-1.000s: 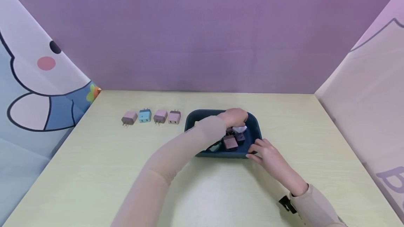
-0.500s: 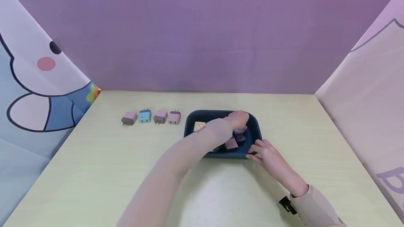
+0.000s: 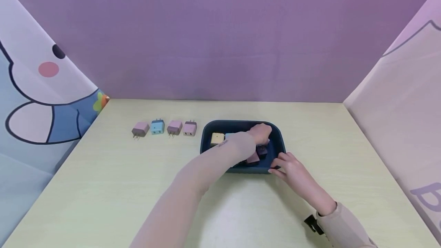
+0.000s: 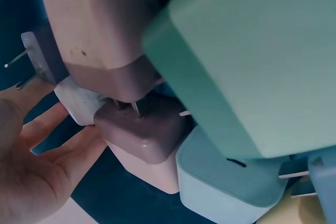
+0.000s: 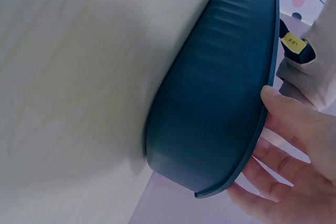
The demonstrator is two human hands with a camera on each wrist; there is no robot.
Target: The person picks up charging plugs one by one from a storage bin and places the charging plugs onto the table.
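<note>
My left hand [image 3: 260, 134] reaches down into a dark blue plastic basket [image 3: 253, 170]. In the left wrist view its thumb and fingers close on a small white wall charger [image 4: 79, 100], wedged among other chargers. Beside it lie a dark purple charger [image 4: 47, 51] with metal prongs, pink-and-mauve ones [image 4: 139, 129], a green one [image 4: 241, 61] and a light blue one [image 4: 226, 177]. My right hand [image 3: 293, 169] pinches the basket's near right corner, thumb outside the rim and fingers inside. The left sleeve hides part of the basket's contents.
Left of the basket a row of chargers stands on the pale table [image 3: 103, 186]: mauve-and-pink [image 3: 140, 129], blue [image 3: 157, 126], then two more pink ones [image 3: 174, 127]. A cream charger [image 3: 217, 138] sits at the basket's left end. A purple backdrop [image 3: 220, 41] rises behind.
My left hand has shifted slightly right and down into the basket, covering the white charger and uncovering the cream and blue ones. The right hand keeps its grip on the corner.
</note>
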